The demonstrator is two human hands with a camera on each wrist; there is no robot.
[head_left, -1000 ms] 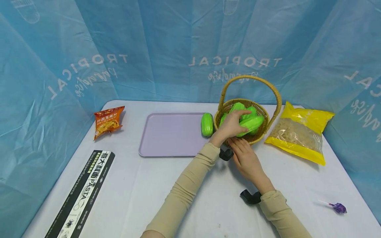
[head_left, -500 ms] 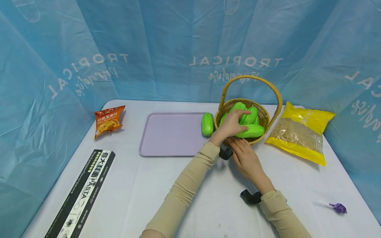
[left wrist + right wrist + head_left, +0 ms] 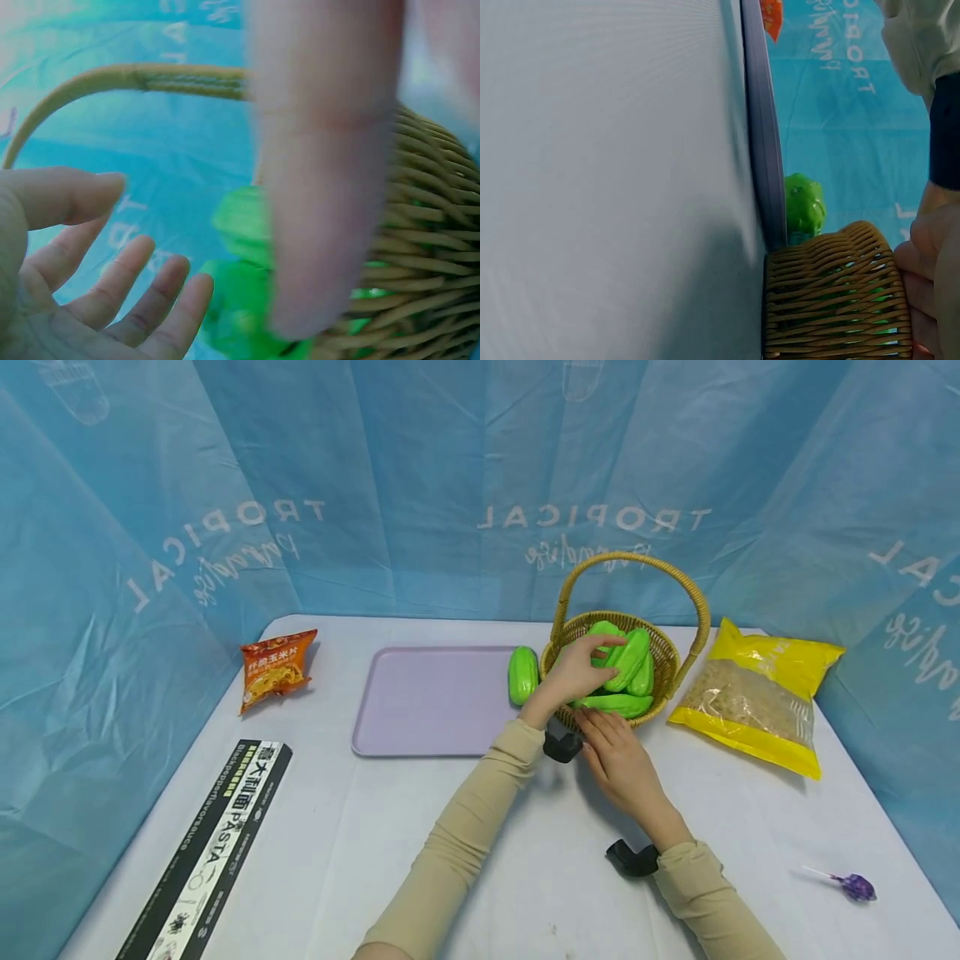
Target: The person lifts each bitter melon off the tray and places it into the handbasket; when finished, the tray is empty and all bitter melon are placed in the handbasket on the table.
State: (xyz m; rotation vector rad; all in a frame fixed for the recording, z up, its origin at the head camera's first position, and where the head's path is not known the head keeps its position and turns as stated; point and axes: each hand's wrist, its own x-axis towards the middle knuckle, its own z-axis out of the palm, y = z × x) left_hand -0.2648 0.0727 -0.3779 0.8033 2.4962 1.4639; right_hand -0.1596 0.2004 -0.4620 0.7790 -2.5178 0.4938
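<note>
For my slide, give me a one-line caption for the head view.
Left hand reaches into a wicker basket of green fruit while the right hand steadies its near side.

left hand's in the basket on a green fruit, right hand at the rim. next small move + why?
Probably lift the green fruit clear of the basket rim: the left hand has its grip on it, and the right hand steadies the basket's near wall. Another fruit lies on the tray.
</note>
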